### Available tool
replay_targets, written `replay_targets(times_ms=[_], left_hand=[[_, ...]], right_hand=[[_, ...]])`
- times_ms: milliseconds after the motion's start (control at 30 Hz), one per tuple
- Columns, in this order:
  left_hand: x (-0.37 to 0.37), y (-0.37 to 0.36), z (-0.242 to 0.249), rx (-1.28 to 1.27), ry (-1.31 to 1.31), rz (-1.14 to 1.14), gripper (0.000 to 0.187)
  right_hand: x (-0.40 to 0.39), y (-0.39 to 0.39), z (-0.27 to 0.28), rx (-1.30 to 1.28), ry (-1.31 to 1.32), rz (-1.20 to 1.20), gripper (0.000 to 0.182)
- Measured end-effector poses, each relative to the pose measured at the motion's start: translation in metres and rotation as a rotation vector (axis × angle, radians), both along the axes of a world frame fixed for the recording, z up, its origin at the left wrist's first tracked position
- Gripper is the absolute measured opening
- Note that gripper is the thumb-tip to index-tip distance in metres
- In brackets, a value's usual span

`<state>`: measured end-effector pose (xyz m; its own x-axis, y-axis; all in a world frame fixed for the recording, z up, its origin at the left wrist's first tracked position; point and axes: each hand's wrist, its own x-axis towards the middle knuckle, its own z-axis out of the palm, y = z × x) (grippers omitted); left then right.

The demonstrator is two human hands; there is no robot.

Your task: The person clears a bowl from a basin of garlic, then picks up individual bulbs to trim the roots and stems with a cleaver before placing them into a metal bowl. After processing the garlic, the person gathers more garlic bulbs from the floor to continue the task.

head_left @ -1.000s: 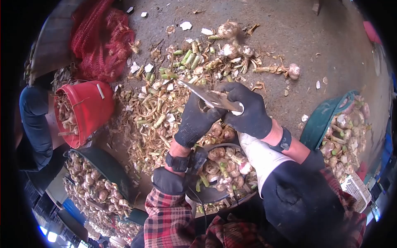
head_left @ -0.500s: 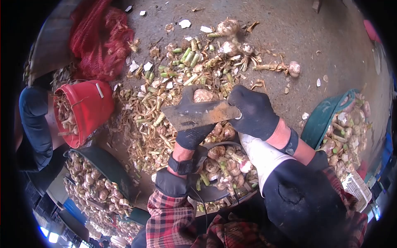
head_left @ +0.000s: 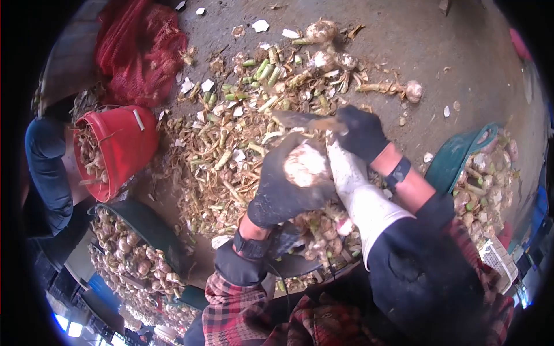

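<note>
My left hand, in a dark glove, is closed around a garlic bulb whose pale face points up. My gloved right hand grips a wide-bladed knife. Its blade, stained brown and blurred, reaches left just beyond the bulb, apart from it. Below my hands a container of garlic bulbs sits against my body, partly hidden by my left hand and a white boot-like covering on my leg.
Cut stems and peelings litter the floor. Several untrimmed garlic bulbs lie ahead. A red bucket and a green tub stand left, another green tub right. Red mesh netting lies far left, near another person's knee.
The knife has moved up and away from my left hand, swung by my right. My left hand has turned, bringing the bulb's pale face into view.
</note>
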<state>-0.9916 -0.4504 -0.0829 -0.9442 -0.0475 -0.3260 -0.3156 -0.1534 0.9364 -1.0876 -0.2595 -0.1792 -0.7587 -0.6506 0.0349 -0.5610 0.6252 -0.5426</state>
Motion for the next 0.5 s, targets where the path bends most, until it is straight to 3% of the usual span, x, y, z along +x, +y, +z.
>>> replay_targets(times_ms=[67,100,133,200,233,267,333,367,400,467,500], left_hand=[[-0.012,-0.010,0.020,-0.031,-0.155,-0.011,0.049],[-0.011,-0.017,0.006,-0.193,-0.064,-0.029,0.041],[-0.008,-0.021,-0.007,-0.200,-0.112,0.030,0.047],[-0.009,-0.022,-0.033,-0.490,0.271,-0.036,0.046],[0.012,-0.017,-0.065,-0.351,-0.037,-0.104,0.045],[0.008,-0.017,-0.056,-0.353,-0.031,-0.103,0.045],[-0.003,-0.020,-0.029,-0.090,-0.184,-0.118,0.042],[-0.006,-0.024,-0.036,-0.657,0.313,-0.150,0.043],[-0.010,-0.023,-0.030,-0.657,0.323,-0.149,0.043],[-0.009,-0.018,-0.015,-0.253,-0.192,0.141,0.045],[-0.015,-0.018,-0.013,-0.353,-0.101,0.208,0.048]], right_hand=[[0.004,0.010,0.010,0.081,-0.037,-0.056,0.022],[0.006,0.005,0.025,0.004,-0.059,-0.067,0.023],[0.004,0.000,0.039,-0.068,-0.083,-0.083,0.025],[0.009,-0.007,0.054,-0.193,-0.080,-0.030,0.029],[0.012,-0.011,0.061,-0.248,-0.105,0.036,0.028],[0.008,-0.016,0.064,-0.312,-0.110,0.117,0.027],[0.011,-0.018,0.050,-0.330,-0.110,0.161,0.025],[0.015,-0.014,0.035,-0.167,-0.077,0.062,0.025],[0.012,-0.013,0.028,-0.004,-0.040,-0.039,0.024],[0.010,-0.007,0.023,-0.022,-0.053,-0.086,0.020],[0.010,-0.007,0.025,-0.105,-0.098,-0.151,0.017]])
